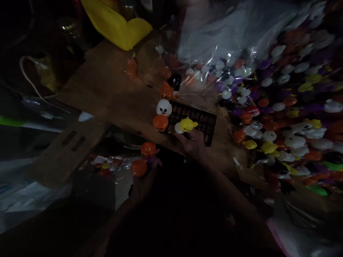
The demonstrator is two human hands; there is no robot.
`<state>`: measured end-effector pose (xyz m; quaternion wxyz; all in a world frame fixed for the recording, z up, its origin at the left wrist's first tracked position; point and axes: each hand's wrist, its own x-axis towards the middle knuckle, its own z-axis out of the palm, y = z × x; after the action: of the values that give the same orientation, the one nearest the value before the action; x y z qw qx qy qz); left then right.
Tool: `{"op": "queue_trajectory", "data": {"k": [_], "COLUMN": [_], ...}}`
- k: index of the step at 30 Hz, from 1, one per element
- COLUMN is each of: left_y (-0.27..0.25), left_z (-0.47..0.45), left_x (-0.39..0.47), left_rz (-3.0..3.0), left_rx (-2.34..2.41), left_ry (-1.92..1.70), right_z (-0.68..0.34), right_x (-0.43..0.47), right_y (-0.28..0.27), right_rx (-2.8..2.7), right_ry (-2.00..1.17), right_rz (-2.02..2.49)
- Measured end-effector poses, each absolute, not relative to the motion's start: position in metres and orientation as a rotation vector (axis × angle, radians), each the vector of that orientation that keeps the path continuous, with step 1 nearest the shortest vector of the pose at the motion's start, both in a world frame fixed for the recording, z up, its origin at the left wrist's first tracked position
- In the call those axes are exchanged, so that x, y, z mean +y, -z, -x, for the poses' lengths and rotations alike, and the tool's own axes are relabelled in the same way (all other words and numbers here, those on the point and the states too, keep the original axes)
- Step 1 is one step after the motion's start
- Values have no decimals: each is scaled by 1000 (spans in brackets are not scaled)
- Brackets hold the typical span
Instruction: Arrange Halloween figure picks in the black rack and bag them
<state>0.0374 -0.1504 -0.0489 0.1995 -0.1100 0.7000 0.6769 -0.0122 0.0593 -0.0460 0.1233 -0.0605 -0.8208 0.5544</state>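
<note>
My left hand (146, 180) is closed around small plastic toy figures low at the table's front edge. An orange figure (138, 168) and a second orange-headed figure (148, 150) with a purple lower part stick out of it. My right hand (195, 143) grips a yellow toy figure (187, 125), with a white piece (178, 127) beside it, above a black slotted tray (211, 123). Left of the tray, a white skull-faced figure (164, 107) and an orange pumpkin-like figure (160, 123) stand close together. Dim light hides most finger detail.
A large heap of mixed toy figures (294, 142) covers the right side, partly under a clear plastic bag (214, 43). An orange figure (131, 69) lies on the wooden table (107, 85) below a yellow cloth-like item (120, 32). A slotted board (69, 146) juts out at left.
</note>
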Motion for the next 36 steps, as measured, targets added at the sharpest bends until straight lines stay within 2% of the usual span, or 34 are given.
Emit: {"op": "queue_trajectory", "data": {"k": [6,12,21,26,28,31,33,36], "left_y": [29,28,31,20,17,18,20,17], "left_z": [-33,-31,-38,-45,-50,-57,-58,-53], "left_x": [-136,-123,-117,-121,-121,-121,-118,-115], "left_rz": [454,384,242,259,261,219,193,106], "left_rx": [1810,1707,1728,1763,1771,1806,1857,1912], "left_ry": [-1944,-2001,-2118,-2014,-1982,-1952,-1939,-1889], "right_z": [9,14,27,11,-10,-42,-55,-60], "right_x": [59,66,66,79,80,68,55,44], "right_y": [43,41,48,23,5,-17,-21,-21], "right_rx": [-2492,-2666,-2662,-2652,-2625,-2589,-2540,-2465], "right_ry": [-1385,-1284,-1386,-1348,-1388,-1614,-1765,-1875], "right_rz": [51,-190,-246,-241,-176,-279,-414,-364]}}
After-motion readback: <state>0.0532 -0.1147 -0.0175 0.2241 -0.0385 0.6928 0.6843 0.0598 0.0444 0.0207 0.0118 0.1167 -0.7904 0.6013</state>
